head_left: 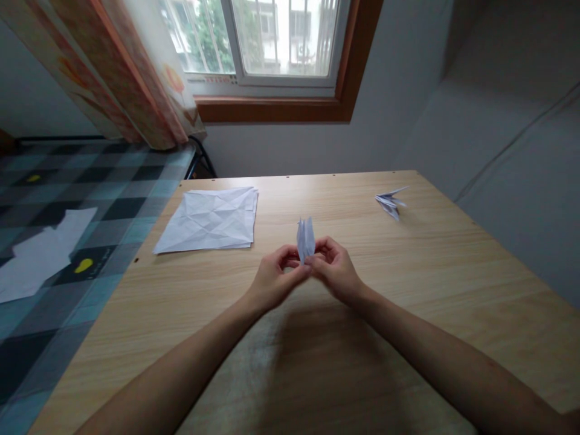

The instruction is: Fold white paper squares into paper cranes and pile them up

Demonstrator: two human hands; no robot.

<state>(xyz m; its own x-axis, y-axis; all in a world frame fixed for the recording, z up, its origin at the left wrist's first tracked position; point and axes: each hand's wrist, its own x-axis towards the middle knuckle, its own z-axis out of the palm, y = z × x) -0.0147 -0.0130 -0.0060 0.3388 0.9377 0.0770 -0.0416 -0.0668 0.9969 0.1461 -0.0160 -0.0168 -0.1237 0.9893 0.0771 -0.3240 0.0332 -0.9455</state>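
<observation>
A small piece of folded white paper (306,238) stands upright between my two hands, above the middle of the wooden table (435,350). My left hand (278,273) pinches its lower left side, thumb toward me. From the other side, my right hand (336,266) grips the lower right part, and the two thumbs come close together at its base. The fingertips behind the paper are partly hidden. Two narrow folded points rise side by side from its top.
Creased white sheets (212,219) lie stacked at the table's back left. A folded paper figure (390,202) with pointed ends sits at the back right. More white paper (45,254) lies on the checkered bed cover (104,205) to the left. A window (285,39) is behind.
</observation>
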